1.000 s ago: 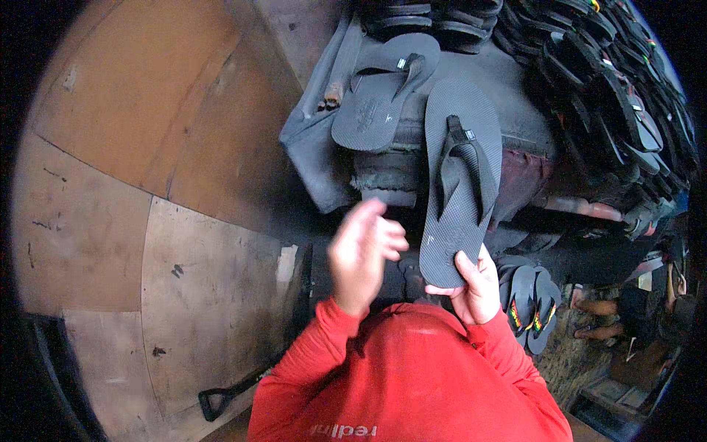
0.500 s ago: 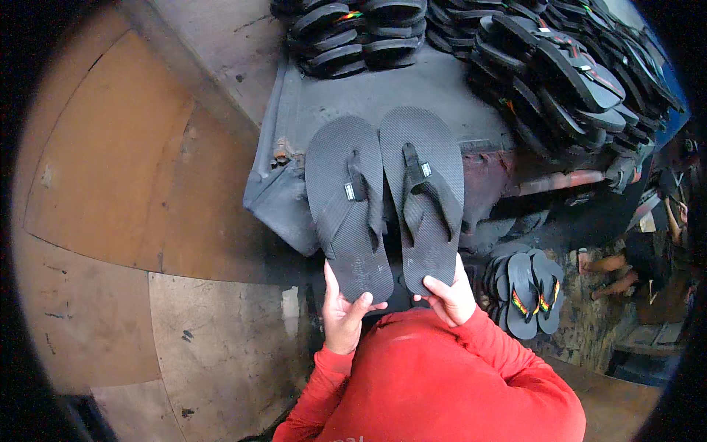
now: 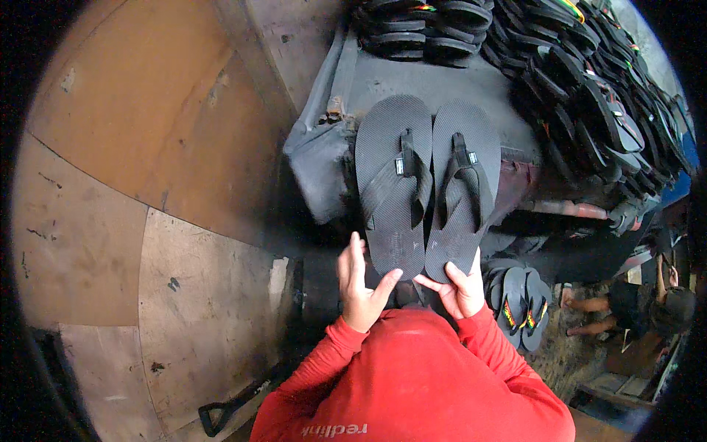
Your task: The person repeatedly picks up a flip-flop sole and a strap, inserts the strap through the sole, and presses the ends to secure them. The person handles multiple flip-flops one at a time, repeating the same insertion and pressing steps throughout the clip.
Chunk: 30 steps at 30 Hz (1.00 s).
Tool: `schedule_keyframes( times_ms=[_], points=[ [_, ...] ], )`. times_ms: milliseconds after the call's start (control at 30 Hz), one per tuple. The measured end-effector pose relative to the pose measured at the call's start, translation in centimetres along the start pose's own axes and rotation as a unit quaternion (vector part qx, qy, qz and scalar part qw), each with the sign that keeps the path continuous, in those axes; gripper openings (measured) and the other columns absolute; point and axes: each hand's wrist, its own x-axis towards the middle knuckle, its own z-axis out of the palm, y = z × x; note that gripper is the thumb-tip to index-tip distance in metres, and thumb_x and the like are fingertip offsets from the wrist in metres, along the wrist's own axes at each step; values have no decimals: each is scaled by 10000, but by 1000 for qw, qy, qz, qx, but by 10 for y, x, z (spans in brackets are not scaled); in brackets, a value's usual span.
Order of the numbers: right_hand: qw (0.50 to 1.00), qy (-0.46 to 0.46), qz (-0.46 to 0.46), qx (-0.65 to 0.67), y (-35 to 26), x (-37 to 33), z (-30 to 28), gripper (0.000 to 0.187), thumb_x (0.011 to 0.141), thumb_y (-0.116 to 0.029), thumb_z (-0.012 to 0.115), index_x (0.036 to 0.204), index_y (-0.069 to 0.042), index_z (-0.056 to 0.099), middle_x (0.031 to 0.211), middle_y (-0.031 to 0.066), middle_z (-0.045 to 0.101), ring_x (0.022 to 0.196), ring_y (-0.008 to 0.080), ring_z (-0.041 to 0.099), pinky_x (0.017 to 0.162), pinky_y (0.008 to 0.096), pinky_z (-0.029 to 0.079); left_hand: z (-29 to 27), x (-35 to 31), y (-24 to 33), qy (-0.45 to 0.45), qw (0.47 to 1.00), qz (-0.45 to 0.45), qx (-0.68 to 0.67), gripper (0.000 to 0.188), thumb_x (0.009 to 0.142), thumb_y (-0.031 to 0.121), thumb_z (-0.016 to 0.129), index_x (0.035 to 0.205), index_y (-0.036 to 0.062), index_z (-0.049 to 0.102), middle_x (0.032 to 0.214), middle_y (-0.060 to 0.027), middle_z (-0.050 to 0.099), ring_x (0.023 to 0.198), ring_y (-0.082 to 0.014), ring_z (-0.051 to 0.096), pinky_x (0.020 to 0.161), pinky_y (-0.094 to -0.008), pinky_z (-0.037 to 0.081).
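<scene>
A pair of dark grey textured flip-flops with black webbing straps is in front of me, toes pointing away. The left flip-flop (image 3: 390,250) has its heel at my left hand (image 3: 359,291); the thumb presses the heel's lower edge and the fingers stretch up along its outer side. My right hand (image 3: 462,289) pinches the heel of the right flip-flop (image 3: 453,247), thumb on top, with one finger reaching below toward the left one. The two soles lie side by side, almost touching. Their toe ends overlap the grey work table (image 3: 398,79); whether they rest on it I cannot tell.
Stacks of black flip-flops (image 3: 427,33) stand at the table's back, with a larger pile (image 3: 589,110) at the right. Lower right, more flip-flops with colourful straps (image 3: 524,306) stand on the floor. Wooden panels (image 3: 199,280) fill the left. Another person (image 3: 626,309) is at far right.
The flip-flops' heels have come together, narrowing the gap between them. My left fingers have straightened along the outer edge. The view has shifted, so the table appears farther right.
</scene>
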Motion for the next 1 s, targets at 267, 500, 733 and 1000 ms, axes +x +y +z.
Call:
schedule_keyframes(
  times_ms=[267, 500, 733, 1000],
  points=[
    [1000, -7, 11, 14, 12, -3, -2, 633, 940, -5, 594, 1438, -239, 280, 1428, 85, 402, 1307, 316, 481, 939, 606, 526, 59, 80, 45, 38, 903, 211, 371, 451, 817, 339, 759, 1065, -15, 629, 1090, -174, 592, 953, -366, 549, 820, -462, 438],
    [986, 57, -93, -128, 25, -10, -37, 767, 883, -155, 739, 1495, -128, 278, 1393, 123, 466, 1246, 298, 502, 982, 439, 496, 101, 77, 34, 42, 892, 344, 289, 314, 823, 171, 751, 909, -54, 549, 895, -229, 555, 879, -434, 521, 806, -482, 414],
    [845, 430, -179, -263, -3, -119, -130, 1001, 766, -49, 824, 1566, -91, 224, 1218, 127, 521, 1003, 184, 570, 847, 309, 535, 199, -4, 56, -268, 846, 435, 150, 271, 727, 121, 766, 894, 32, 572, 953, -152, 593, 892, -348, 560, 784, -460, 407],
    [787, 580, -209, 5, -31, -272, -224, 851, 957, -705, 352, 1472, -27, 347, 1123, 139, 633, 870, 164, 641, 681, 316, 598, 323, -12, 67, -619, 597, 499, -106, 279, 695, 176, 806, 923, 79, 678, 945, -68, 632, 936, -282, 584, 791, -407, 430]
  ],
)
